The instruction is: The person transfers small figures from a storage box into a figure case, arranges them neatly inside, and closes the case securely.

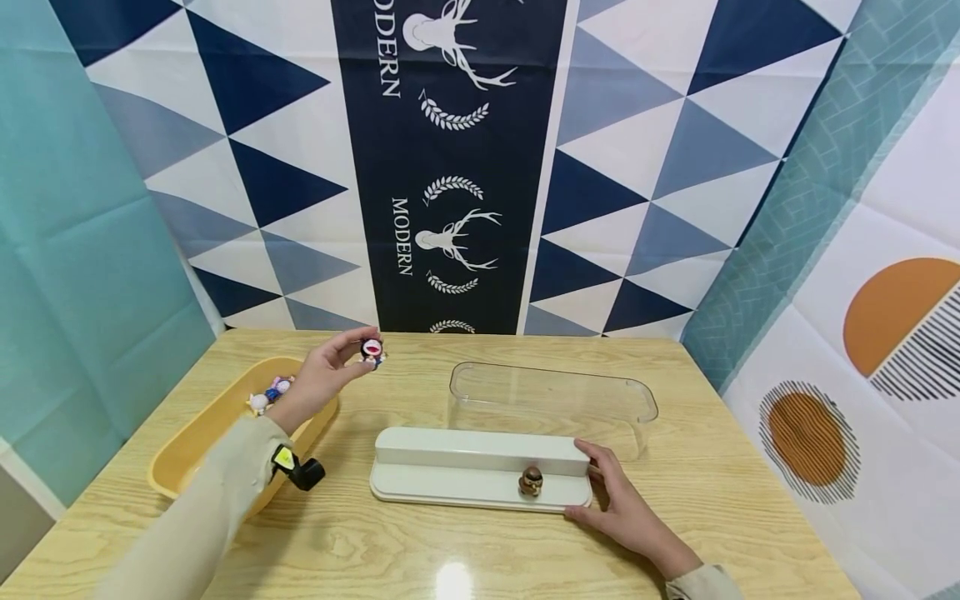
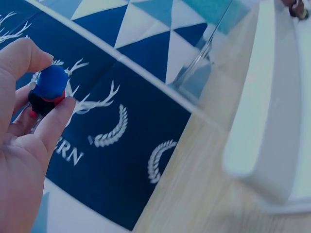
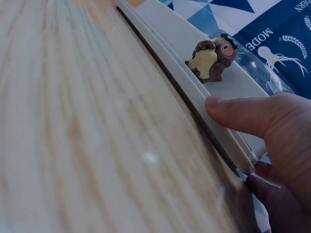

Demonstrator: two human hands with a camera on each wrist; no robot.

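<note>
My left hand [image 1: 330, 367] is raised above the table and pinches a small toy figure [image 1: 371, 350] between thumb and fingers. In the left wrist view that figure [image 2: 47, 91] shows a blue cap and a black and red body. A white stepped stand [image 1: 480, 467] lies at the table's middle. A small brown figure [image 1: 531, 482] stands on its lower step and appears as a brown and cream figure [image 3: 213, 59] in the right wrist view. My right hand [image 1: 618, 504] holds the stand's right end, its thumb [image 3: 238, 112] lying on the stand's edge [image 3: 194, 92].
A clear plastic cover [image 1: 551, 400] stands behind the stand. A yellow tray [image 1: 187, 454] at the left holds more small figures [image 1: 268, 393]. Patterned cloth hangs behind the wooden table [image 1: 450, 550] and along both sides.
</note>
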